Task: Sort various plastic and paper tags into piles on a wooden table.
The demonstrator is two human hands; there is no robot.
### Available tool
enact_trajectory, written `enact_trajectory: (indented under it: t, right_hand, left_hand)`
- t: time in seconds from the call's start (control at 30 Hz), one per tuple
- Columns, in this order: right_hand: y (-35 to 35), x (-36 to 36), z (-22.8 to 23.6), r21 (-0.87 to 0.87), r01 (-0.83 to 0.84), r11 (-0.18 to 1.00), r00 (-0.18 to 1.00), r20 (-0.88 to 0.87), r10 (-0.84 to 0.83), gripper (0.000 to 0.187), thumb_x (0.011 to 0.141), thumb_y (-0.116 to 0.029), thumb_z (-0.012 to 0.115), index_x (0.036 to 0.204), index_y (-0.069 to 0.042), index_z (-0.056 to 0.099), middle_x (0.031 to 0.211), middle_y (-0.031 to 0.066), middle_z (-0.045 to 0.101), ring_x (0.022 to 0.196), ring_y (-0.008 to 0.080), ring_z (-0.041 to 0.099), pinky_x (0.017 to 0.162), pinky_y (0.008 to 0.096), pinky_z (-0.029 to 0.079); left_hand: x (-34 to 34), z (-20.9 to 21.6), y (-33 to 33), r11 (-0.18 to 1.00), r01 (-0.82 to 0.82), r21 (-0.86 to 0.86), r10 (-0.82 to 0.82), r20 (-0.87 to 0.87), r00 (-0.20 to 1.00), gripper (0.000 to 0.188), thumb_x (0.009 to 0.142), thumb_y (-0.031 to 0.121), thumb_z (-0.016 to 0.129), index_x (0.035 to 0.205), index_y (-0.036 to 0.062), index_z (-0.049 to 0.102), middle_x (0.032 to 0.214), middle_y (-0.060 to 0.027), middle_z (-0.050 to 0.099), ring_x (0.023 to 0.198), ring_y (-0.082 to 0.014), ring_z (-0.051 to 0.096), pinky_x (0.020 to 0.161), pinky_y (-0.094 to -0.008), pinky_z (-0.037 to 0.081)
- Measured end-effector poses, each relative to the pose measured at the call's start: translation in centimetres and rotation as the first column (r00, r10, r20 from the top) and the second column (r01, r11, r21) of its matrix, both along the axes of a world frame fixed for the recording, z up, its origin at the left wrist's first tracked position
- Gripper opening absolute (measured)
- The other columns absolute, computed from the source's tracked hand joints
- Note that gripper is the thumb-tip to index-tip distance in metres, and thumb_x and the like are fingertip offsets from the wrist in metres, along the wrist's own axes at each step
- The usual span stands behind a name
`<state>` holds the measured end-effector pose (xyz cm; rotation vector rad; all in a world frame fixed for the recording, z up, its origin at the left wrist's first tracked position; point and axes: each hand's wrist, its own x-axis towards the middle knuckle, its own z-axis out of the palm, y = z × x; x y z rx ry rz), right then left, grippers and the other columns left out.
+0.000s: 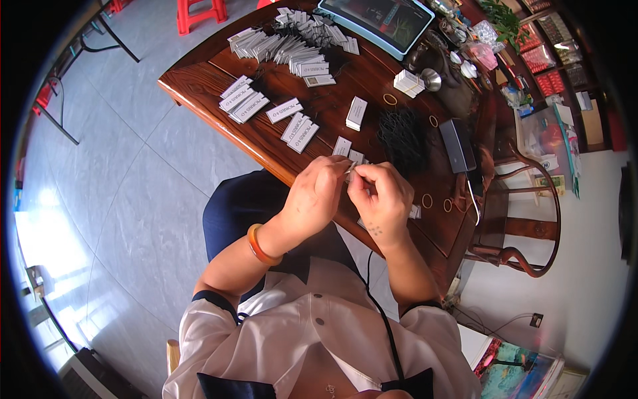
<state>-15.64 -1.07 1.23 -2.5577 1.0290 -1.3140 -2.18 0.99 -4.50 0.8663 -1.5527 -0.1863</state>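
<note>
Over the table's near edge, my left hand (pixel 311 191) and my right hand (pixel 385 198) meet, fingertips pinched together. Between them is a small white tag (pixel 350 170), mostly covered by the fingers. Just beyond the fingertips lie more white tags (pixel 342 146), and a neat stack of tags (pixel 356 113) stands farther back. A tangled bundle of black strings (pixel 403 138) rests right of that stack. To the left, several printed tags (pixel 244 100) are fanned out in overlapping rows. Behind them spreads a large heap of tags (pixel 286 52) with black strings attached.
The brown wooden table (pixel 212 73) also bears a light-blue-framed screen (pixel 382 23), a block of white cards (pixel 409 84), a dark rectangular device (pixel 457 145) and several rubber bands (pixel 427 200). A wooden chair (pixel 555 229) stands at the right; a red stool (pixel 201 14) is beyond.
</note>
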Motion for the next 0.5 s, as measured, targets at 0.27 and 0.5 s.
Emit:
enact_trajectory:
  t: [0.27, 0.5]
  right_hand:
    - [0.4, 0.0, -0.4, 0.461, -0.089, 0.883, 0.978, 0.210, -0.011, 0.009, 0.087, -0.006, 0.067, 0.087, 0.000, 0.060, 0.072, 0.0065, 0.063, 0.059, 0.0102, 0.061, 0.052, 0.0246, 0.047]
    - [0.3, -0.2, 0.0, 0.557, -0.149, 0.817, 0.986, 0.150, 0.077, 0.010, 0.091, -0.007, 0.064, 0.092, 0.002, 0.060, 0.076, 0.0072, 0.064, 0.067, 0.0108, 0.065, 0.057, 0.0249, 0.051]
  left_hand:
    - [0.7, 0.0, -0.7, 1.000, -0.016, -0.013, 0.016, 0.051, 0.999, 0.031, 0.078, -0.017, 0.057, 0.103, -0.0018, 0.045, 0.099, -0.0205, 0.062, 0.086, -0.0358, 0.063, 0.073, -0.0405, 0.052]
    - [1.9, 0.2, -0.3, 0.997, 0.074, 0.028, -0.076, 0.064, 0.995, 0.024, 0.076, -0.005, 0.062, 0.097, -0.0010, 0.050, 0.089, -0.0171, 0.057, 0.077, -0.0368, 0.058, 0.065, -0.0425, 0.049]
